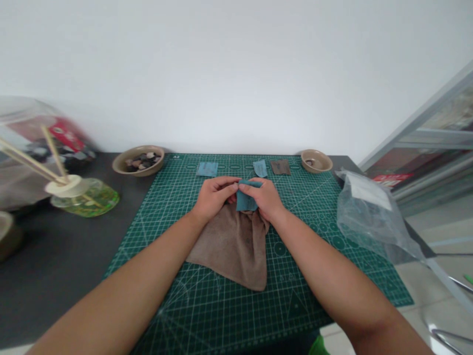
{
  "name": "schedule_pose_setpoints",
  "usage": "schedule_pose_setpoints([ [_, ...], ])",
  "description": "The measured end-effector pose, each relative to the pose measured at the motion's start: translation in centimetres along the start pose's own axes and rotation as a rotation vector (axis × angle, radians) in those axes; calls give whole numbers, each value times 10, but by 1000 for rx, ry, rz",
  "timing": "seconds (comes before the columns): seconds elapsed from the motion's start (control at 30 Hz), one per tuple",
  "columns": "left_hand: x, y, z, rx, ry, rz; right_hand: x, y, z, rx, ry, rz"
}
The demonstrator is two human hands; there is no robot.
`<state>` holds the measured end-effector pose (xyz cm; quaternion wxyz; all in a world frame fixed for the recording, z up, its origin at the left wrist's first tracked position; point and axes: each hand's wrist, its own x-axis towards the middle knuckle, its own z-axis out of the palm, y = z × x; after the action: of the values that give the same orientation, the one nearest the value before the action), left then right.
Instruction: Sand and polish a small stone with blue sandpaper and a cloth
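Both hands meet over the middle of the green cutting mat [207,315]. The left hand [213,196] is curled nearly closed, its fingertips pinching the top edge of a small teal sheet [244,201]. The right hand [266,199] is also mostly closed, wrapped around the right side of the same sheet, with its thumb on top. The sheet stands between the two hands, just above a brown cloth [234,246] that lies spread on the mat and bunches up under the right palm.

Beyond the hands, along the far edge of the mat, lie three loose pieces: a blue sheet [207,169], a smaller blue piece [260,168] and a brown piece [280,166], all apart from the hands. A bowl of stones [139,160] sits at the mat's far left corner, and a smaller bowl [316,160] at the far right. A clear plastic bag [369,217] lies on the right edge of the mat. On the dark table to the left stands a glass bottle with sticks [84,196].
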<state>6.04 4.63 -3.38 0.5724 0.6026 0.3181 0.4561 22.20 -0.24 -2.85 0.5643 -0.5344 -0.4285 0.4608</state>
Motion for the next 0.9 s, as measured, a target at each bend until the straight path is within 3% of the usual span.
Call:
schedule_pose_setpoints([
  [0.9,1,3,3,-87,17,-32,2,0,1,74,16,42],
])
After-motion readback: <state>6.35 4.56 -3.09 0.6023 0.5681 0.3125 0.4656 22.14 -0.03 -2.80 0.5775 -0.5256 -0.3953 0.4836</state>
